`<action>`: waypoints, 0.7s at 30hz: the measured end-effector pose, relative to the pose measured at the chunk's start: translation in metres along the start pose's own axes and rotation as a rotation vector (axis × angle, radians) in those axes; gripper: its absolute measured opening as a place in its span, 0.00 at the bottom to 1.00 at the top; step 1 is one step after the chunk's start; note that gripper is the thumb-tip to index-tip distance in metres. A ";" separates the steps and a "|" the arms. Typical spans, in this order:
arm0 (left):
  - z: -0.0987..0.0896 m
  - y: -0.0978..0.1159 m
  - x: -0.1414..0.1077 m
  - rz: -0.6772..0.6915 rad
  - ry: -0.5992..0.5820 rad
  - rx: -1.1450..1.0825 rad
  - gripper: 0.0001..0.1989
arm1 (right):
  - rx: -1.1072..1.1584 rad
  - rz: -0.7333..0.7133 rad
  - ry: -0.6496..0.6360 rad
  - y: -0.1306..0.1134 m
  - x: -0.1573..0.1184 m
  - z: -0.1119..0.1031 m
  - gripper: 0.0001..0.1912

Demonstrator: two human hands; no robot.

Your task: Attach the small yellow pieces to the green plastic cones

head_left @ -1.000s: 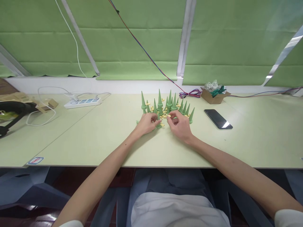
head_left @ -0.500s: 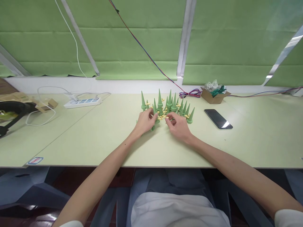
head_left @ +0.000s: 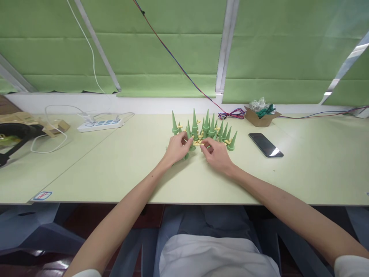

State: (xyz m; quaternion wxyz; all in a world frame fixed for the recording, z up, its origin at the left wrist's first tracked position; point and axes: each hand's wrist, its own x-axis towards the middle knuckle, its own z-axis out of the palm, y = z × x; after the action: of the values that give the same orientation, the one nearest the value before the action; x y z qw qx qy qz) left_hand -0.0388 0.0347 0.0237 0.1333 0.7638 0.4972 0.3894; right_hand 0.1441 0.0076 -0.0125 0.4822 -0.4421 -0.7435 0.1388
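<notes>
My left hand (head_left: pixel 176 148) is closed, thumb and fingers around a green cone (head_left: pixel 191 146) with a pointed tip and a ringed base. Close to its right, my right hand (head_left: pixel 217 154) pinches a small yellow piece (head_left: pixel 200 144) that reaches toward the held cone. Whether the two parts touch is too small to tell. Behind both hands stand several more green cones (head_left: pixel 195 129), tips up. Little yellow pieces (head_left: pixel 217 128) stick out from or lie among them. My fingers hide part of this cluster.
Right of the cones lies a black phone (head_left: pixel 265 145). Behind it stands a small cardboard box (head_left: pixel 261 120) with clear and green plastic, beside coiled red and blue wire (head_left: pixel 232 114). At left are a white power strip (head_left: pixel 100 125) and a black curved object (head_left: pixel 20 132).
My right hand has shifted slightly left with the yellow piece, closer to the cone in my left hand. The left hand has barely moved.
</notes>
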 end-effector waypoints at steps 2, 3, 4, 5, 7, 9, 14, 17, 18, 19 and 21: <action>0.000 0.000 0.000 -0.001 -0.007 -0.003 0.17 | -0.001 -0.002 -0.004 0.001 0.000 0.000 0.09; 0.000 0.001 0.000 -0.002 -0.011 -0.006 0.17 | -0.002 -0.004 -0.006 0.001 0.000 0.000 0.08; 0.000 0.001 0.000 -0.003 -0.016 -0.010 0.17 | -0.003 -0.007 -0.007 0.001 0.000 0.000 0.08; 0.000 0.002 0.000 -0.003 -0.021 -0.013 0.16 | -0.005 -0.009 -0.008 0.001 0.000 0.000 0.08; -0.001 0.002 -0.001 -0.003 -0.027 -0.021 0.16 | -0.006 -0.013 -0.012 0.001 0.001 0.000 0.08; -0.001 0.003 -0.001 -0.002 -0.029 -0.030 0.17 | -0.006 -0.014 -0.016 0.000 0.000 0.000 0.07; 0.000 0.003 -0.001 0.005 -0.037 -0.056 0.17 | -0.008 -0.013 -0.029 -0.001 0.000 0.000 0.08; 0.000 0.003 -0.002 0.003 -0.040 -0.071 0.17 | 0.003 -0.004 -0.039 0.000 0.000 0.000 0.09; 0.000 0.002 -0.002 0.004 -0.039 -0.076 0.17 | 0.008 -0.001 -0.043 0.000 0.000 0.000 0.09; 0.000 0.002 -0.002 0.004 -0.039 -0.080 0.17 | 0.013 0.001 -0.045 0.000 0.000 0.000 0.09; 0.000 0.003 -0.001 0.002 -0.034 -0.085 0.17 | 0.024 0.004 -0.045 0.000 0.000 0.000 0.09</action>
State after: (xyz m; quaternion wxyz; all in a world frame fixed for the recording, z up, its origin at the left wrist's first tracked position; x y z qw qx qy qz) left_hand -0.0374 0.0322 0.0245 0.1736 0.7646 0.4770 0.3972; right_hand 0.1438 0.0072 -0.0124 0.4701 -0.4347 -0.7516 0.1588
